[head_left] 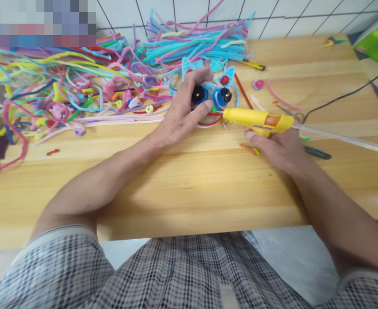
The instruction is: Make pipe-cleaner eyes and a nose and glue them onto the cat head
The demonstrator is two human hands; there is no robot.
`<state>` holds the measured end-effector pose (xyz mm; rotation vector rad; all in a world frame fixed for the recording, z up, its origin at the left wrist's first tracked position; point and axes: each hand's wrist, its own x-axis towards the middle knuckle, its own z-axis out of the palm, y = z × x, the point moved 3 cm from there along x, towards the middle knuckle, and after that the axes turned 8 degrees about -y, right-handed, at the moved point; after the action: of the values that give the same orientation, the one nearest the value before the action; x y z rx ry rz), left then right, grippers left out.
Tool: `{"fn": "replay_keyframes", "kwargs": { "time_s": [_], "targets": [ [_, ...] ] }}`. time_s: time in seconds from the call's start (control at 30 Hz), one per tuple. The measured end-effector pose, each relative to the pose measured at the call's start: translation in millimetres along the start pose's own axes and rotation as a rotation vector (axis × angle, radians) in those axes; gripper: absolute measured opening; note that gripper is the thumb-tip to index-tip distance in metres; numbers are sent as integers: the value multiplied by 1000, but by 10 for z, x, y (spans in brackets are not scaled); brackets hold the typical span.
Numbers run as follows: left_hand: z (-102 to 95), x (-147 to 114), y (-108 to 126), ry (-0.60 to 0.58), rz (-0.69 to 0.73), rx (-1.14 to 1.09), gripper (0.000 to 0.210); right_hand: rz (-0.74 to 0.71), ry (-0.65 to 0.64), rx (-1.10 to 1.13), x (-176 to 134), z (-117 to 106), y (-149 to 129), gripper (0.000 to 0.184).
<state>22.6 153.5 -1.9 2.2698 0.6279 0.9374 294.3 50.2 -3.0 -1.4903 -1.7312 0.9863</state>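
Observation:
A blue pipe-cleaner animal face (220, 99) lies on the wooden table, with pointed ears, red ear centres and two shiny black ball eyes in blue rings. My left hand (182, 105) is curved around its left side, thumb near the lower edge between the eyes. In my right hand (283, 148) is a yellow hot glue gun (248, 119), fingers wrapped round its handle. Its front end points left, close below the right eye. A long clear glue stick (346, 138) sticks out of its back. Part of the face is hidden behind my left hand.
Tangled colourful pipe cleaners (89, 81) cover the back left, beside a blue and pink bundle (195, 47). A yellow utility knife (253, 65) and a small pink coil (258, 84) lie farther right. A black cord (340, 95) runs along the right side; tiled wall (279, 19) stands behind.

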Motion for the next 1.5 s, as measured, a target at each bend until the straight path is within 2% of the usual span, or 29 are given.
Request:
{"fn": "replay_keyframes", "kwargs": {
  "time_s": [0.67,1.2,1.4,1.5],
  "targets": [
    [-28,22,124,40,-35,6,63,-33,0,-115,-43,-10,-147,18],
    [-4,-2,82,34,58,78,52,-32,16,-108,-53,-13,-113,22],
    [5,13,57,28,-2,60,55,-16,48,-85,-55,-7,-148,16],
    [15,16,51,24,22,70,57,-46,48,-84,-65,-11,-170,14]
  ]
}}
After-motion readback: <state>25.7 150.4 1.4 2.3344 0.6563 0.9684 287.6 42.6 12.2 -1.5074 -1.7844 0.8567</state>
